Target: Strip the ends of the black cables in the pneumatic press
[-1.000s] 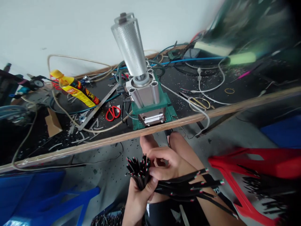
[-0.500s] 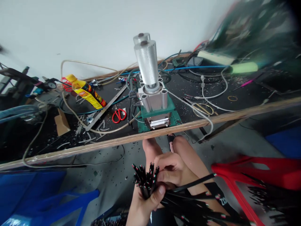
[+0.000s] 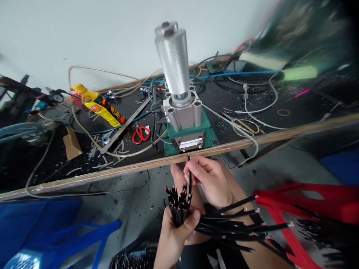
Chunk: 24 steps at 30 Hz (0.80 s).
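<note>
My left hand (image 3: 179,229) is wrapped round a bundle of black cables (image 3: 178,209), whose cut ends show small coloured wires. My right hand (image 3: 207,179) pinches one black cable (image 3: 190,179) between thumb and finger, its tip pointing up close to the table's front edge. Just beyond that tip stands a press with a silver cylinder (image 3: 175,63) on a green base (image 3: 209,144), with a white strip (image 3: 191,143) at its front. More black cables (image 3: 238,235) fan out to the right beneath my right hand.
On the table (image 3: 123,167) lie red-handled scissors (image 3: 141,135), a yellow bottle (image 3: 99,108), a metal ruler (image 3: 126,125), gold-handled scissors (image 3: 244,127), hoses and scraps. A red stool (image 3: 314,198) is at the right, a blue stool (image 3: 75,239) at the left.
My right hand has moved up and away from the bundle, drawing one cable upward toward the table edge. My left hand still grips the bundle. The view has shifted slightly.
</note>
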Motion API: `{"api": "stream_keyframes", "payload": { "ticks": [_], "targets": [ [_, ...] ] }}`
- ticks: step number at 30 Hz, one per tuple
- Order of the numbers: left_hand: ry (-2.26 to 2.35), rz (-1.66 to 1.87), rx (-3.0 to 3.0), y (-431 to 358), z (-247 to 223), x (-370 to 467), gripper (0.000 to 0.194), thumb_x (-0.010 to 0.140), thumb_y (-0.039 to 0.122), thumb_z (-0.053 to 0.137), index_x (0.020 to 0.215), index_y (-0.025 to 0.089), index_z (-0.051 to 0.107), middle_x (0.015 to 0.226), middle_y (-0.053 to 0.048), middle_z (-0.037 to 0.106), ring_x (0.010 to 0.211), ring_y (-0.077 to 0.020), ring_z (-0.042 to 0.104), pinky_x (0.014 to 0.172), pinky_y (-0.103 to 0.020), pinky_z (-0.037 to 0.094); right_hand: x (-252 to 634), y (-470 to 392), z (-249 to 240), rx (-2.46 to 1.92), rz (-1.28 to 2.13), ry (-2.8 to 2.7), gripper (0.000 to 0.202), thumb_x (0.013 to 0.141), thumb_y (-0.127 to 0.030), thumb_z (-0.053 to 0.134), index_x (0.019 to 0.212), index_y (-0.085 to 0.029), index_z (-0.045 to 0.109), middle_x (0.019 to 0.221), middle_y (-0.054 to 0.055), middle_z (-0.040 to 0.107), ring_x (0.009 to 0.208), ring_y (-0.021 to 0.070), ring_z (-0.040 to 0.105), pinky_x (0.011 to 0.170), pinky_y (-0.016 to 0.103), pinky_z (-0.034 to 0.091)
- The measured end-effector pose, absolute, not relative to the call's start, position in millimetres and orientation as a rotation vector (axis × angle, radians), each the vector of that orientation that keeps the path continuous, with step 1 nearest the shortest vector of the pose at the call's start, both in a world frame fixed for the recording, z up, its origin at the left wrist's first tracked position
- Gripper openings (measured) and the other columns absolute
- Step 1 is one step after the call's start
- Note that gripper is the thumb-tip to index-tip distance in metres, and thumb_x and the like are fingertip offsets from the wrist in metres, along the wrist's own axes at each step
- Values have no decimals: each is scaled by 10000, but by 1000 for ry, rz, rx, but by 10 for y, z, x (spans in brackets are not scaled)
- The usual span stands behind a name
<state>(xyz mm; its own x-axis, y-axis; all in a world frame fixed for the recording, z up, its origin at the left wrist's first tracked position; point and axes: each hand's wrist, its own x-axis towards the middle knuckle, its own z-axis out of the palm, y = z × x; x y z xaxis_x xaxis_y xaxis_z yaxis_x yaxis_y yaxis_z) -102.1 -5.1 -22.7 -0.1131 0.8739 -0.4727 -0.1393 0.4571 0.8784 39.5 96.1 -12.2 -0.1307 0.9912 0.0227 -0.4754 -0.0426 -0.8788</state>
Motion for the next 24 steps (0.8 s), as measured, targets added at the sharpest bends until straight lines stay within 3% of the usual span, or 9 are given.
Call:
{"api": "stream_keyframes", "payload": {
  "ticks": [6, 10, 17, 24],
  "targets": [
    [1352, 905, 741, 76, -196, -987, 651, 737, 758, 1006, 788, 117, 903, 557, -23, 604, 503, -95, 407, 518, -254, 286, 387, 1040, -126, -891, 1432, -966, 540, 1019, -670, 756, 756, -204, 682, 660, -13, 611, 607, 136, 500, 590, 292, 406],
    [1404, 956, 747, 103, -253, -954, 511, 784, 631, 1028, 813, 142, 884, 591, -5, 629, 532, -112, 409, 542, -267, 362, 389, 1134, -131, -978, 1357, -1058, 494, 1134, -508, 636, 733, -221, 604, 667, -18, 624, 654, 142, 542, 657, 296, 428],
    [1351, 884, 763, 143, -320, -988, 456, 859, 608, 977, 876, 160, 891, 790, -79, 766, 734, -234, 672, 717, -332, 567, 401, 1227, -69, -996, 1308, -1123, 445, 1151, -369, 601, 726, -236, 594, 629, -33, 672, 622, 144, 625, 674, 302, 482],
    [1362, 977, 649, 153, -206, -922, 443, 789, 566, 1050, 839, 177, 844, 731, -28, 710, 644, -158, 581, 602, -264, 478, 363, 1276, 16, -1040, 1278, -1056, 477, 1107, -264, 626, 633, -235, 579, 558, -43, 640, 586, 142, 661, 645, 297, 495]
  ]
}}
